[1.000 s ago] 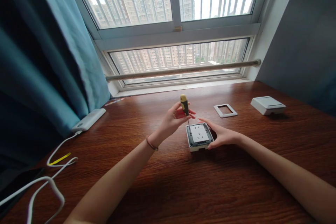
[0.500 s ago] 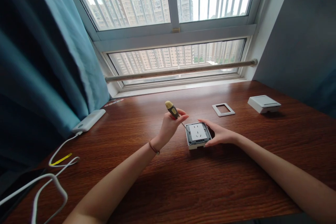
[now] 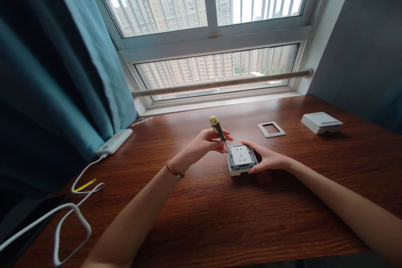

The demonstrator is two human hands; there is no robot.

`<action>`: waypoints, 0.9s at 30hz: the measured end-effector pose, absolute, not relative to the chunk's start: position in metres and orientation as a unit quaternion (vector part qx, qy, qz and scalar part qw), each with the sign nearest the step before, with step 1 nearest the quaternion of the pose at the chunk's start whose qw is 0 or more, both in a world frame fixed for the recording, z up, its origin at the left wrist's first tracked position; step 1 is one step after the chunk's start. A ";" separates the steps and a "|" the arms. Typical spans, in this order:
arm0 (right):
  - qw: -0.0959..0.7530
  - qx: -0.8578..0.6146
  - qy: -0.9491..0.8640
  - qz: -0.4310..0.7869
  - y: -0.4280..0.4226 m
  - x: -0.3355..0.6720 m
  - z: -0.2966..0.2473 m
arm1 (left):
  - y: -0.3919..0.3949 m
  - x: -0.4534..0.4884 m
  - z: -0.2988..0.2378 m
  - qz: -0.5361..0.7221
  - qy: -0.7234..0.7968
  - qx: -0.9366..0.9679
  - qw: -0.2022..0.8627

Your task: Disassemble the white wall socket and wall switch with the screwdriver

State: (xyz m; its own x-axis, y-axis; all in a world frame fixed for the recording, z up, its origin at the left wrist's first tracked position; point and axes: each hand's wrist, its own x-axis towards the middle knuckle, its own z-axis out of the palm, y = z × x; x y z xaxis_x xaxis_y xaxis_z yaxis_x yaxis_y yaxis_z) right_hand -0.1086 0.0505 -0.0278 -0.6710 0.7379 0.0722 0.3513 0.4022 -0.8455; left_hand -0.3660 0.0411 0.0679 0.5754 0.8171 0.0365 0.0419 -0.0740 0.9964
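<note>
My left hand (image 3: 209, 141) grips a screwdriver (image 3: 217, 127) with a yellow and dark grey handle, held steeply with its shaft slanting down to the right. Its tip meets the left side of a wall socket (image 3: 241, 155), near a screw hole in the dark mounting frame; the exact contact is too small to make out. The socket has a white slotted face and sits on a white box on the table. My right hand (image 3: 265, 157) clasps the socket's right side, thumb at the front edge and fingers at the back.
A white cover frame (image 3: 279, 133) lies behind the socket, and a white switch box (image 3: 322, 122) stands farther right. At left are a white power bank (image 3: 114, 141), its white cable (image 3: 77, 176) and a yellow strip (image 3: 84, 185). A blue curtain (image 3: 103, 71) hangs beside the window.
My left hand has shifted its hold, and the screwdriver stands more upright, still at the socket's left side. My right hand keeps its hold. The whole view has shifted slightly.
</note>
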 end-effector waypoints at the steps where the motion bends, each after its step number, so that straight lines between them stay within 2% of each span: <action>1: 0.226 -0.335 -0.809 0.427 0.051 -0.108 -0.029 | 0.040 -0.364 0.066 0.328 0.342 0.668 0.574; 6: 0.229 -0.331 -0.815 0.417 0.052 -0.108 -0.030 | 0.034 -0.348 0.054 0.414 0.420 0.724 0.358; 8: 0.231 -0.329 -0.815 0.417 0.051 -0.109 -0.029 | 0.033 -0.344 0.051 0.455 0.418 0.715 0.328; 13: 0.228 -0.334 -0.814 0.417 0.049 -0.110 -0.025 | 0.039 -0.346 0.050 0.454 0.413 0.643 0.459; 19: 0.232 -0.330 -0.819 0.407 0.050 -0.109 -0.028 | 0.043 -0.361 0.061 0.379 0.311 0.632 0.600; 23: 0.233 -0.333 -0.815 0.412 0.050 -0.110 -0.029 | 0.042 -0.362 0.063 0.364 0.296 0.659 0.588; 27: 0.232 -0.331 -0.818 0.410 0.049 -0.110 -0.027 | 0.041 -0.357 0.054 0.411 0.354 0.698 0.467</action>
State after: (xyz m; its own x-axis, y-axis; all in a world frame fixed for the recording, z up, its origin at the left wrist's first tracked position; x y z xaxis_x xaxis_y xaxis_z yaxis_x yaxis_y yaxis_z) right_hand -0.1100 0.0489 -0.0266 -0.6743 0.7306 0.1077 0.3508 0.4452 -0.8238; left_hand -0.3574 0.0405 0.0544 0.4118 0.8782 0.2433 0.1100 -0.3129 0.9434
